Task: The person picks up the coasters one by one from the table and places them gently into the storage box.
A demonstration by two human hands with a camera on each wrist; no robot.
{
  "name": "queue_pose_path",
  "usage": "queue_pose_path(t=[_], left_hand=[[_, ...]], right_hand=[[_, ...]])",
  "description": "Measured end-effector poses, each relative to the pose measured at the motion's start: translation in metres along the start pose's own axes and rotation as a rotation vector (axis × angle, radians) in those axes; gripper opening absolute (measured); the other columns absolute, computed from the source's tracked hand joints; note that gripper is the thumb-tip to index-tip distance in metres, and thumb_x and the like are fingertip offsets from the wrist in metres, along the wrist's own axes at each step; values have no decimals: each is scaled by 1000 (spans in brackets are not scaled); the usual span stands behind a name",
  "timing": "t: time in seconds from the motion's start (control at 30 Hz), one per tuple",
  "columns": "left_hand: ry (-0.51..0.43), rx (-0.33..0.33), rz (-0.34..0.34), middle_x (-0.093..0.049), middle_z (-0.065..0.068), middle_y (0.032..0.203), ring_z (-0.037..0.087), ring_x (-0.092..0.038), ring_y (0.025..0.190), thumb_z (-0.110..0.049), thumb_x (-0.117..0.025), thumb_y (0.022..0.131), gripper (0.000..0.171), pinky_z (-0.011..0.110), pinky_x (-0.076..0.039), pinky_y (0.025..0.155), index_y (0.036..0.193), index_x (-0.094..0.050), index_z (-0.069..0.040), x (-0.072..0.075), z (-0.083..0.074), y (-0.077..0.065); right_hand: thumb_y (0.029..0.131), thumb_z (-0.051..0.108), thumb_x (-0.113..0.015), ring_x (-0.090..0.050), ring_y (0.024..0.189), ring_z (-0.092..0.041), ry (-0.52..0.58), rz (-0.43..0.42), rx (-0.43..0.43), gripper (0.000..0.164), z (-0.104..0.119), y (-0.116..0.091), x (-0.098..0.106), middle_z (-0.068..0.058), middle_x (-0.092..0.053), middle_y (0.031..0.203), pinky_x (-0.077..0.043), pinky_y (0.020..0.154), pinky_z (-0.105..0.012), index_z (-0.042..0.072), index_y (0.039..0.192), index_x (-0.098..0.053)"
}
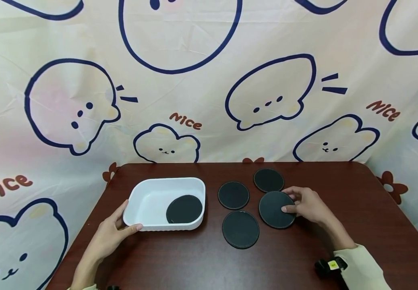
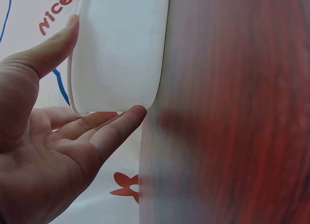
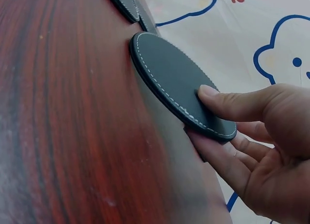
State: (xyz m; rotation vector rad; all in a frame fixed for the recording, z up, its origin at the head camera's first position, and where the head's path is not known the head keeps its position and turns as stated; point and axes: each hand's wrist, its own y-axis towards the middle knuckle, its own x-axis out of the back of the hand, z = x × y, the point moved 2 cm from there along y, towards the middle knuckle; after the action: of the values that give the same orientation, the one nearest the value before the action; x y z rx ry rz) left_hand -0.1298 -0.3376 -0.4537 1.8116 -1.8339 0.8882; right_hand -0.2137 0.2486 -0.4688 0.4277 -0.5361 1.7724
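Note:
A white plastic tub (image 1: 151,205) stands at the left of the table, with one round black coaster (image 1: 184,209) lying inside it. My left hand (image 1: 111,233) grips the tub's left end, thumb at the near rim and fingers along the outer wall, as the left wrist view also shows. Between thumb and fingers, my right hand (image 1: 308,205) pinches a black coaster (image 3: 174,83) edged with pale stitching. In the right wrist view that coaster is tilted close over the table. Three more coasters lie beside it: one at the back (image 1: 268,180), one to the left (image 1: 233,195) and one nearer me (image 1: 240,229).
The dark brown wooden table (image 1: 180,262) has rounded far corners. Right behind its far edge hangs a pale cloth (image 1: 209,100) printed with cartoon bears, which also covers the sides. A dark strapped device (image 1: 330,266) sits at my right wrist.

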Motion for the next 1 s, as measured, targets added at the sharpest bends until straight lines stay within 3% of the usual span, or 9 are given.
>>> queue_pose_path(t=[0.4, 0.7, 1.0], left_hand=[[1, 8, 11, -31, 33, 171, 49, -54, 145, -46, -83, 94, 115, 42, -61, 102, 173, -10, -7, 0, 2, 1], [4, -8, 6, -30, 33, 171, 50, -54, 145, -46, -83, 94, 115, 42, -61, 101, 173, -11, -5, -1, 0, 2], [8, 18, 7, -31, 33, 171, 49, -55, 145, -46, -83, 94, 114, 45, -60, 103, 173, -11, -7, -1, 2, 1]], right_hand=[[103, 15, -73, -80, 97, -23, 231, 84, 22, 61, 2, 0, 7, -27, -70, 131, -66, 82, -36, -3, 156, -49], [104, 14, -72, -79, 97, -17, 296, 71, 33, 64, 9, -5, 9, -32, -65, 139, -66, 84, -32, -5, 159, -45], [104, 16, -71, -77, 96, -11, 319, 51, 29, 65, 12, -5, 5, -32, -61, 143, -64, 85, -29, -2, 161, -44]])
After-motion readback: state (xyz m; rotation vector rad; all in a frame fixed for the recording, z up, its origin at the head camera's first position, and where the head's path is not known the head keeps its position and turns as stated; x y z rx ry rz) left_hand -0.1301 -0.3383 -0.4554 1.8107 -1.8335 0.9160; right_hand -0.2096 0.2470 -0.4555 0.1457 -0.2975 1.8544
